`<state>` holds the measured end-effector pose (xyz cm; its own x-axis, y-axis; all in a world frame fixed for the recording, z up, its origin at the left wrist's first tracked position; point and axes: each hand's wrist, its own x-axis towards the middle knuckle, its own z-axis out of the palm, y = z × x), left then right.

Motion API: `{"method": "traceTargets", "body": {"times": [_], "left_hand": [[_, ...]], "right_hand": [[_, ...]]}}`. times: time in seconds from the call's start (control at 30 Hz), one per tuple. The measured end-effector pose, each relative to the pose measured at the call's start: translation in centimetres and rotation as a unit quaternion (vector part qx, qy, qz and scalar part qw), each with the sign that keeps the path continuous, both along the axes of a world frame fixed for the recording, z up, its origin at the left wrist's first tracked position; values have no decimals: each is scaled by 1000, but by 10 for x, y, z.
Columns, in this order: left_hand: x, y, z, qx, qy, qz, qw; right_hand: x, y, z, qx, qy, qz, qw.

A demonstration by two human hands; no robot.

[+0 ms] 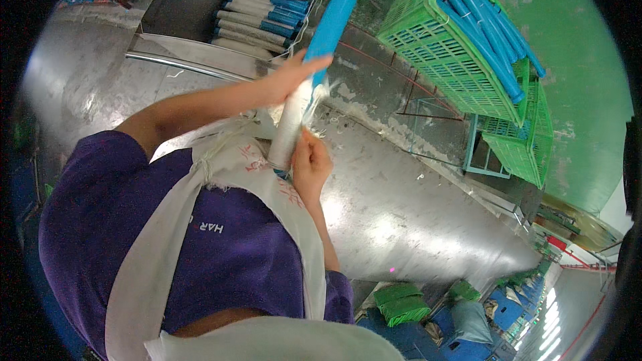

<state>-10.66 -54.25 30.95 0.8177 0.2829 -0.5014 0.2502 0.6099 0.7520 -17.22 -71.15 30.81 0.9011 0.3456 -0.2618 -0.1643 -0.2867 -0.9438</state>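
Observation:
A long blue tube (338, 10) with white yarn (289, 124) wound round its lower part slants up in front of me. Its lower end is against my white apron (251, 160). My left hand (289, 80) is closed round the tube where bare blue plastic meets the yarn. Lower down, my right hand (311, 162) is closed in a pinch beside the wound yarn. Loose white strands (314, 101) hang off the tube's side and run down to its fingertips; the exact grip is partly hidden.
Several blue-ended white bobbins (257, 20) lie stacked in a metal bin at the back left. A green crate (441, 47) of blue tubes stands at the right, above another green crate (528, 140). A metal rail (187, 67) edges the bin. Green bundles (401, 304) lie lower right.

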Motion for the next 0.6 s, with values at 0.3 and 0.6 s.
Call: {"method": "traceTargets", "body": {"times": [0.3, 0.6], "left_hand": [[7, 59, -10, -8, 42, 111, 993], [17, -8, -30, 475, -296, -201, 804]], "right_hand": [[-34, -38, -1, 30, 35, 98, 994], [89, -49, 105, -286, -590, 209, 725]]}}
